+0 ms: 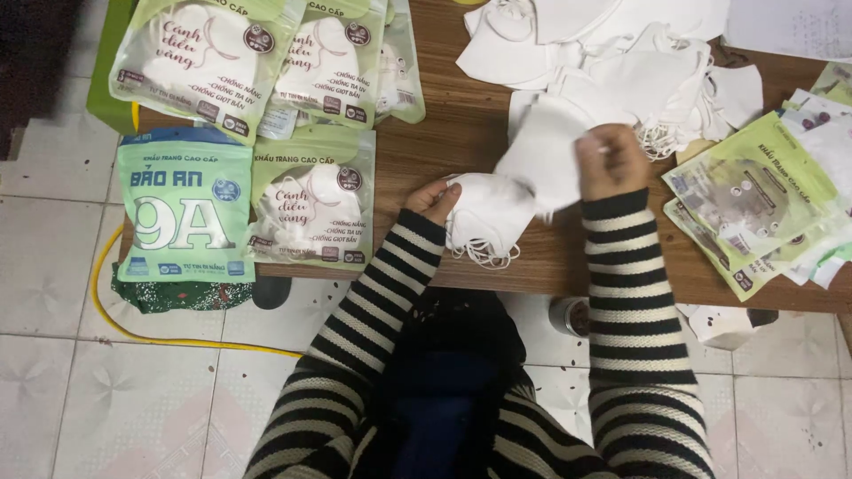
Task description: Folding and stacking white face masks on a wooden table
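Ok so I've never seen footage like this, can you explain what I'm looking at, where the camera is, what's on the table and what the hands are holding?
There is one picture, taken by a camera worn on a person's head, looking straight down. No machine is involved: the two arms in black-and-white striped sleeves belong to the wearer.

The left hand rests on a small stack of white face masks at the near edge of the wooden table. The right hand is lifted a little and pinches a single white mask between its fingers.

Behind the hands lies a loose pile of more white masks. To the left are sealed green packets with masks inside, and one teal packet. To the right lies a heap of flat green pouches. Below is a tiled floor with a yellow cable.
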